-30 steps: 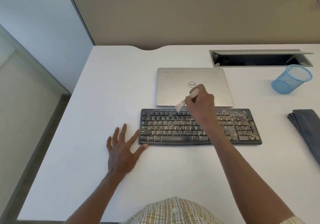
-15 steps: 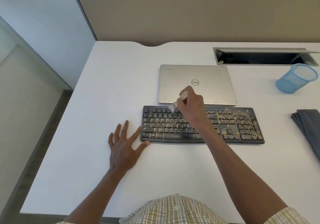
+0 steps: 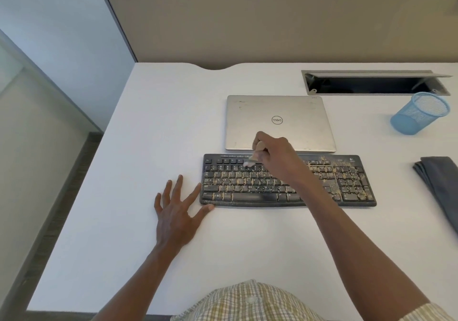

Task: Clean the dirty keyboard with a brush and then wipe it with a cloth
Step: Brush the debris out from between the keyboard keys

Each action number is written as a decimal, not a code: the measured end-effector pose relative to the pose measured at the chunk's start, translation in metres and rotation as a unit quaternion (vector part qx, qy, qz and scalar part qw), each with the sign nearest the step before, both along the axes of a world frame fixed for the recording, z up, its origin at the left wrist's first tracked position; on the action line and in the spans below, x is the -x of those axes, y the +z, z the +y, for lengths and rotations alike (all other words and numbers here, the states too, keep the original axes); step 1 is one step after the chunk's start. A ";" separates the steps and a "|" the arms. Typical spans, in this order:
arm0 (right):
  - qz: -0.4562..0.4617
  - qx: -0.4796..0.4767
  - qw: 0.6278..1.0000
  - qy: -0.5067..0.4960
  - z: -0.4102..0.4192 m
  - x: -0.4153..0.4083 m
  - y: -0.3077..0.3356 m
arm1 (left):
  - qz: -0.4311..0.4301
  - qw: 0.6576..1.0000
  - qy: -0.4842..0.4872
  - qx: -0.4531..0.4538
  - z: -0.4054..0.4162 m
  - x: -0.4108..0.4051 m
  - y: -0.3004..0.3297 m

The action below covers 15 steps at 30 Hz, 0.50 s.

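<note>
A black keyboard (image 3: 250, 198) speckled with tan dust lies across the white desk (image 3: 247, 241). My right hand (image 3: 278, 157) grips a small wooden-handled brush (image 3: 255, 156) whose pale bristles touch the upper key rows left of the middle. My left hand (image 3: 177, 211) lies flat on the desk with fingers spread, thumb and forefinger against the keyboard's left end. A folded dark grey cloth (image 3: 440, 182) lies at the right edge of the desk.
A shut silver laptop (image 3: 297, 112) sits just behind the keyboard. A blue mesh cup (image 3: 418, 113) stands at the back right, in front of an open cable hatch (image 3: 371, 85). A beige partition rises behind the desk. The desk's left edge drops to the floor.
My right hand has swept the brush leftward and slightly down along the upper key rows. The left hand stays flat against the keyboard's left end.
</note>
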State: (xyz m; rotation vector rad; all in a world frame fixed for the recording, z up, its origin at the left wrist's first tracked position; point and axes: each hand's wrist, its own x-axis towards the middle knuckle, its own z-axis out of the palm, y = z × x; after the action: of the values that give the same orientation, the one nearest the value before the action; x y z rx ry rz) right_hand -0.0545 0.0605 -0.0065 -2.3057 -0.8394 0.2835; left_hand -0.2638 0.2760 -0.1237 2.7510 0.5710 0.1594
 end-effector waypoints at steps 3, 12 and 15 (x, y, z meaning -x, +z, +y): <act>-0.027 0.030 0.999 0.000 -0.024 -0.003 0.001 | -0.003 1.000 0.002 0.005 0.000 0.000 0.001; -0.059 -0.009 0.996 -0.071 -0.044 -0.008 0.011 | 0.003 1.000 0.004 0.001 0.000 0.000 -0.001; -0.032 -0.019 0.998 -0.054 -0.025 0.002 0.009 | 0.002 1.000 0.003 0.000 0.000 0.000 0.001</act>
State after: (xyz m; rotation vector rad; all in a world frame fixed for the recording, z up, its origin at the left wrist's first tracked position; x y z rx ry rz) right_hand -0.0563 0.0359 0.0023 -2.3257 -0.7426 0.1466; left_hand -0.2643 0.2759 -0.1231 2.7498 0.5815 0.1553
